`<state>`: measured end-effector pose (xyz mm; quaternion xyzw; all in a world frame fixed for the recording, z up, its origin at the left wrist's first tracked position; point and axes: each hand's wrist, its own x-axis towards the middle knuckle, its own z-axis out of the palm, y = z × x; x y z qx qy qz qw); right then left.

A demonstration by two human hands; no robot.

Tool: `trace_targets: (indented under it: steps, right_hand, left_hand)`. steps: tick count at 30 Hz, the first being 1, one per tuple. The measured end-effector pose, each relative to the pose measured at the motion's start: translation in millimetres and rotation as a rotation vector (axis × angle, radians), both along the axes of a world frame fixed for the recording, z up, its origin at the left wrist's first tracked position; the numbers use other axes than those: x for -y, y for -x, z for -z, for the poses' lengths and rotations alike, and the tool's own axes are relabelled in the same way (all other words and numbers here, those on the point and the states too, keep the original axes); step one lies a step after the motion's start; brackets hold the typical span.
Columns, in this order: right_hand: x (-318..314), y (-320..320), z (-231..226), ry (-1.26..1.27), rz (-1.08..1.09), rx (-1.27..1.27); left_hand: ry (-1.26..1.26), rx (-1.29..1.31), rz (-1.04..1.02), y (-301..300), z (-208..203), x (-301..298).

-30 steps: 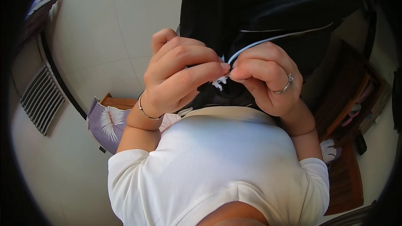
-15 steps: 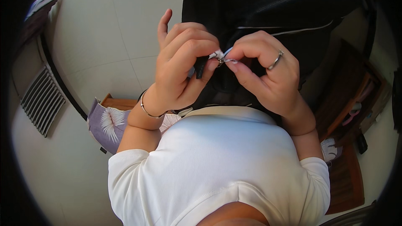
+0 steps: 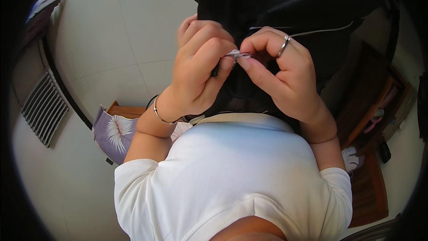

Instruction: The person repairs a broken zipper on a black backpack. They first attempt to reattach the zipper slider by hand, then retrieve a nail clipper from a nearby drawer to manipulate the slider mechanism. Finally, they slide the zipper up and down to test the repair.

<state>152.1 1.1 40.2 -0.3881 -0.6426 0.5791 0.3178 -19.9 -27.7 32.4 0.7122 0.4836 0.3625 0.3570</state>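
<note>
Just beyond my white shirt, my two hands meet over black leather-like material (image 3: pixel 285 4). My left hand (image 3: pixel 194 71) pinches a small whitish, patterned strip (image 3: pixel 233 53) between thumb and forefinger, with its other fingers curled. At the strip's right end, the thumb and forefinger of my right hand (image 3: pixel 287 73) close on it too. A small dark, shiny bit shows by the strip, too small to make out. The end of a black tab (image 3: pixel 215 70) peeks from under my left fingers; the rest of it is hidden.
Purple fabric with a white feather print (image 3: pixel 117 129) lies by my left elbow, against a wooden edge (image 3: pixel 125 110). A slatted grey grille (image 3: pixel 46 108) is farther left on pale tiles. Dark wooden furniture (image 3: pixel 372 189) stands at the right.
My left little finger, raised before, has curled down. My right hand has shifted slightly up and left, nearer the left fingertips. The strip now looks flatter, and less of the black tab shows.
</note>
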Motion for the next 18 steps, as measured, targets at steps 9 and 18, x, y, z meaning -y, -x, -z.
trace_targets:
  steps: [9, 18]
  right_hand:
    - [3.5, 4.0, 3.4, 0.079, 0.080, -0.031]
    - [7.9, 5.7, 9.6, 0.227, 0.168, -0.141]
  left_hand:
    - [0.188, 0.353, -0.074, -6.5, 11.8, 2.6]
    - [0.244, 0.586, -0.062, -12.9, 25.6, 3.7]
